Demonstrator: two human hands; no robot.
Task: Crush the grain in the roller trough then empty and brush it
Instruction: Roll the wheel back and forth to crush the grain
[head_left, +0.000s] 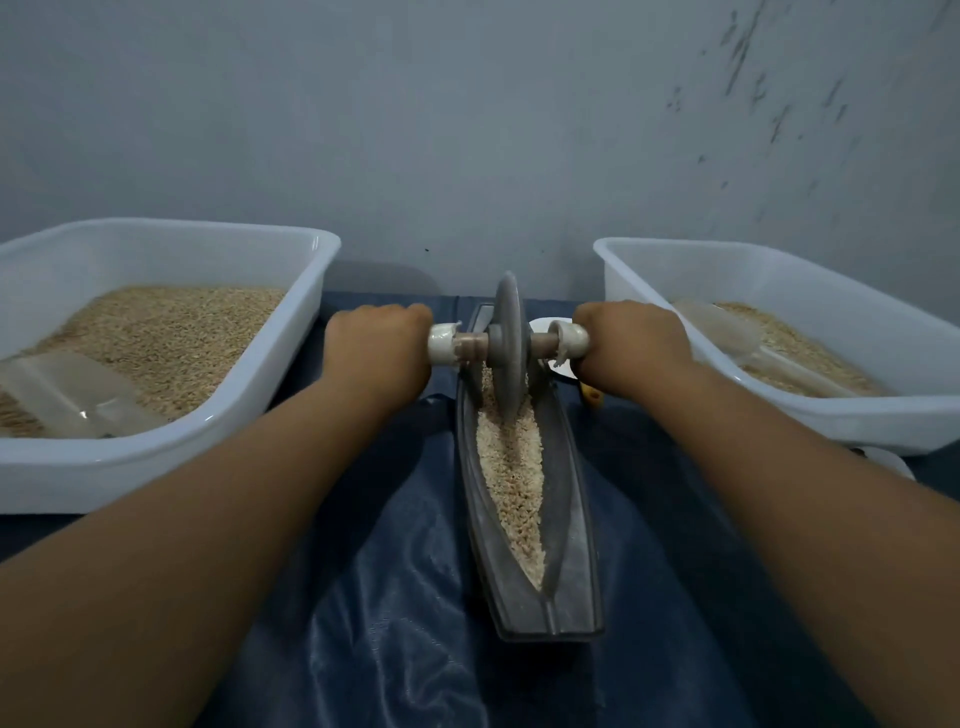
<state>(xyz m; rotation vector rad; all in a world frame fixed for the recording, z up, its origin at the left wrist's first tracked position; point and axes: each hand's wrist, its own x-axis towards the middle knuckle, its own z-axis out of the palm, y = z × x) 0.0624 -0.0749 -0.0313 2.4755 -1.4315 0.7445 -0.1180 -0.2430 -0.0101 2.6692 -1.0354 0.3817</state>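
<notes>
A narrow grey boat-shaped trough (571, 545) lies lengthwise in front of me on a dark blue cloth. Pale crushed grain (511, 467) fills its groove. A grey roller disc (508, 343) stands upright in the far half of the groove, on an axle with white-wrapped handles. My left hand (376, 348) grips the left handle. My right hand (631, 340) grips the right handle. Both arms are stretched forward.
A white tub (171, 441) of tan grain with a clear plastic scoop (67, 395) stands at the left. At the right stands another white tub (779, 415) with grain and a clear scoop (727, 332). A white dish (563, 369) and a small yellow object (592, 396) lie behind my right hand. A grey wall is close behind.
</notes>
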